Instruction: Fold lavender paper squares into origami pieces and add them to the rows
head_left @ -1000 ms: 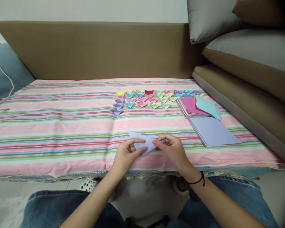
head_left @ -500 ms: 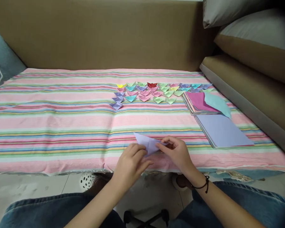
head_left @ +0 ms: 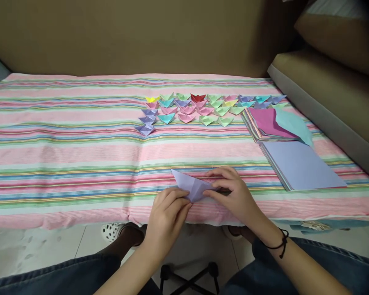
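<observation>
A lilac sheet of folded paper (head_left: 192, 185) is held between my two hands, low over the front of the striped cloth. Its left tip points up and away; a crease runs down its middle. My left hand (head_left: 169, 209) pinches the lower left edge between thumb and fingers. On the right side, my right hand (head_left: 232, 188) grips the paper with thumb below and fingers above, covering its right tip. Beyond them, several small folded paper boats (head_left: 187, 110) stand in rows, in purple, green, pink, blue, yellow and red.
A stack of lilac-topped square paper (head_left: 301, 166) lies to the right. Behind it is another stack with magenta paper (head_left: 270, 123) and a pale blue sheet (head_left: 295, 125) on top. Brown cushions (head_left: 322, 90) line the right side. The striped cloth (head_left: 64, 157) ends at the front edge.
My view has tilted down slightly. My left thumb has closed onto the paper's lower edge, and my right fingers have spread a little further from the thumb.
</observation>
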A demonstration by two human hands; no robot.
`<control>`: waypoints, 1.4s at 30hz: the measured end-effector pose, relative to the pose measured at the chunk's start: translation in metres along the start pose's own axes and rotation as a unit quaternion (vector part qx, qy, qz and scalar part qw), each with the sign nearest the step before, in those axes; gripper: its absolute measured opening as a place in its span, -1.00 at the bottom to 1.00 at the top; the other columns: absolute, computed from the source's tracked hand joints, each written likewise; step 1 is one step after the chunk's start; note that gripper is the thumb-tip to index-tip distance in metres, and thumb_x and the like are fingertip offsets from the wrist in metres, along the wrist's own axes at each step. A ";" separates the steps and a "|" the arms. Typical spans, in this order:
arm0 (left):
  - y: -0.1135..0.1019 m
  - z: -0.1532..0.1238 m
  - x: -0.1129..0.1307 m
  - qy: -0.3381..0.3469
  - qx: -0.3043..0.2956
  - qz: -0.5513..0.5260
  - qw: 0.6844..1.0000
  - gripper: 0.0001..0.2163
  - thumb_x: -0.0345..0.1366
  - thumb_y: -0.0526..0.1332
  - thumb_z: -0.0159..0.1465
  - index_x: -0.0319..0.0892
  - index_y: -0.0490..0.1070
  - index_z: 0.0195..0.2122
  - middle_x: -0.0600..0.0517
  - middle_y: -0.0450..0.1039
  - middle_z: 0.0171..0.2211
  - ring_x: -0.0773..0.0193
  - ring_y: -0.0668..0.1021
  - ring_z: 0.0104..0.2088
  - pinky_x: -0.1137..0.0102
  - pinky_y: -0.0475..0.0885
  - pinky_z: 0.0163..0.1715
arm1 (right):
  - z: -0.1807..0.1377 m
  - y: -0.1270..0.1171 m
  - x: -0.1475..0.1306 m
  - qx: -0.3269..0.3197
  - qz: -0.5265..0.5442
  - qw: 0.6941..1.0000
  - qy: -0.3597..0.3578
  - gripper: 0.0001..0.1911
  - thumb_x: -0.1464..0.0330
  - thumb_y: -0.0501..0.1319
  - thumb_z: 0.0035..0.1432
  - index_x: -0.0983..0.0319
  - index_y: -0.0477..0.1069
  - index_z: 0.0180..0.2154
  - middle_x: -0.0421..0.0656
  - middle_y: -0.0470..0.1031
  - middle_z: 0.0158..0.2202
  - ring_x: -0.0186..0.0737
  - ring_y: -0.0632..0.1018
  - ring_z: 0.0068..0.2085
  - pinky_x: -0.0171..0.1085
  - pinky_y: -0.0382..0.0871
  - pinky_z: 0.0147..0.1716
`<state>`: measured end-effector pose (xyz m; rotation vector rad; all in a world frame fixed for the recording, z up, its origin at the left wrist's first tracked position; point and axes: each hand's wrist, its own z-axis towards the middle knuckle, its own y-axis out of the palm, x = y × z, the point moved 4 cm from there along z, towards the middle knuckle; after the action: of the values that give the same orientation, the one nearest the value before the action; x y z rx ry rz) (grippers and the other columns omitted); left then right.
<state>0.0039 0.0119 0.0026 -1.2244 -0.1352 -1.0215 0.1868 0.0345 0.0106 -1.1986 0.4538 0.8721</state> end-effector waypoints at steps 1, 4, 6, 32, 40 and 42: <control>0.001 0.000 0.000 -0.006 -0.002 -0.003 1.000 -0.90 -0.43 0.15 0.23 -0.14 0.40 -0.27 0.01 0.47 -0.19 0.21 0.43 -0.14 0.26 0.33 -0.16 | 0.001 0.001 0.001 -0.001 -0.002 1.000 0.011 -0.84 0.29 0.33 -0.02 0.15 0.44 -0.58 -0.14 0.51 -0.20 -0.03 0.41 -0.08 0.00 0.30 -0.09; 0.002 0.000 0.000 -0.024 -0.012 -0.007 1.000 -0.89 -0.43 0.14 0.24 -0.14 0.39 -0.25 0.01 0.46 -0.19 0.21 0.43 -0.14 0.26 0.33 -0.16 | 0.003 0.002 0.003 0.004 -0.013 0.999 0.036 -0.82 0.30 0.31 0.00 0.16 0.42 -0.59 -0.14 0.50 -0.21 -0.03 0.41 -0.09 0.01 0.28 -0.09; 0.002 0.001 0.000 -0.033 -0.021 -0.007 0.999 -0.85 -0.44 0.13 0.24 -0.15 0.36 -0.18 0.00 0.46 -0.18 0.21 0.43 -0.14 0.26 0.34 -0.16 | 0.004 0.002 0.004 0.012 -0.023 0.999 0.045 -0.80 0.31 0.32 -0.01 0.16 0.41 -0.61 -0.14 0.49 -0.22 -0.03 0.40 -0.10 0.00 0.27 -0.09; -0.006 -0.016 0.002 0.166 -0.081 0.099 0.978 -0.61 -0.43 0.15 0.20 -0.25 0.27 0.08 -0.14 0.35 0.08 0.04 0.32 0.15 0.13 0.36 0.07 | 0.007 0.005 0.003 0.026 -0.046 0.995 0.079 -0.81 0.37 0.32 -0.04 0.17 0.43 -0.64 -0.14 0.49 -0.28 -0.05 0.40 -0.15 -0.04 0.27 -0.11; -0.010 -0.014 -0.003 0.108 -0.096 0.044 0.989 -0.60 -0.39 0.14 0.21 -0.25 0.21 0.09 -0.14 0.35 0.08 0.11 0.32 0.13 0.18 0.35 0.07 | 0.007 0.005 0.003 0.026 -0.054 0.996 0.072 -0.80 0.35 0.34 -0.06 0.16 0.42 -0.64 -0.14 0.48 -0.28 -0.04 0.39 -0.15 -0.04 0.27 -0.12; -0.008 -0.013 -0.004 0.117 -0.109 0.059 0.985 -0.53 -0.36 0.15 0.22 -0.23 0.13 0.16 -0.13 0.34 0.09 0.11 0.32 0.14 0.17 0.33 0.07 | 0.007 0.006 0.003 0.022 -0.055 0.996 0.070 -0.80 0.35 0.34 -0.05 0.16 0.42 -0.65 -0.14 0.48 -0.28 -0.04 0.39 -0.16 -0.03 0.27 -0.13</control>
<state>-0.0097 0.0031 0.0013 -1.2827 0.2351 -1.0885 0.1834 0.0423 0.0073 -1.2364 0.5126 0.6831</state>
